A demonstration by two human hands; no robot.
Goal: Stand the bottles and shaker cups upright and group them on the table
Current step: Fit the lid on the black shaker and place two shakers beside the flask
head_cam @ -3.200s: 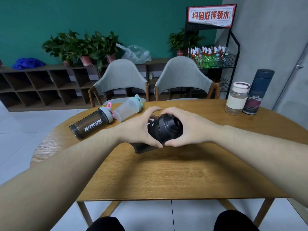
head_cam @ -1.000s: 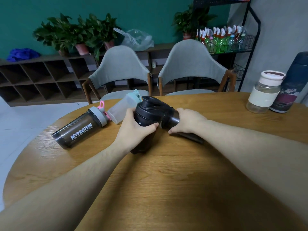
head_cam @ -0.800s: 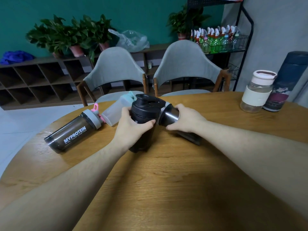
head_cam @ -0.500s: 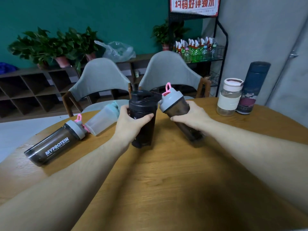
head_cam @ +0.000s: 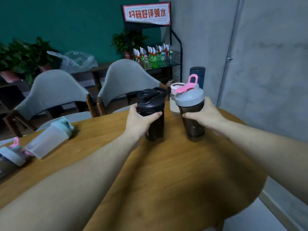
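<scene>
My left hand (head_cam: 140, 120) grips an all-black shaker cup (head_cam: 152, 104) that stands upright on the round wooden table (head_cam: 166, 172). My right hand (head_cam: 204, 116) grips a dark shaker with a grey lid and pink loop (head_cam: 190, 99), also upright, just right of the black one. Behind them stand a clear jar with a white lid (head_cam: 174, 104) and a dark blue flask (head_cam: 198, 74), both partly hidden. At the left a clear shaker with a pale blue lid (head_cam: 48, 139) lies on its side. Another dark shaker with a grey lid (head_cam: 8, 159) lies at the left edge.
Two grey chairs (head_cam: 126, 80) stand at the table's far side. A black wire rack (head_cam: 155, 59) with several small bottles and a red-framed sign stands by the grey wall. The table's right edge is close to that wall. Potted plants (head_cam: 21, 55) sit on a low shelf.
The grey-lidded shaker in my right hand went from tilted to upright. Both shakers shifted right, toward the jar and flask. My view has turned to the right.
</scene>
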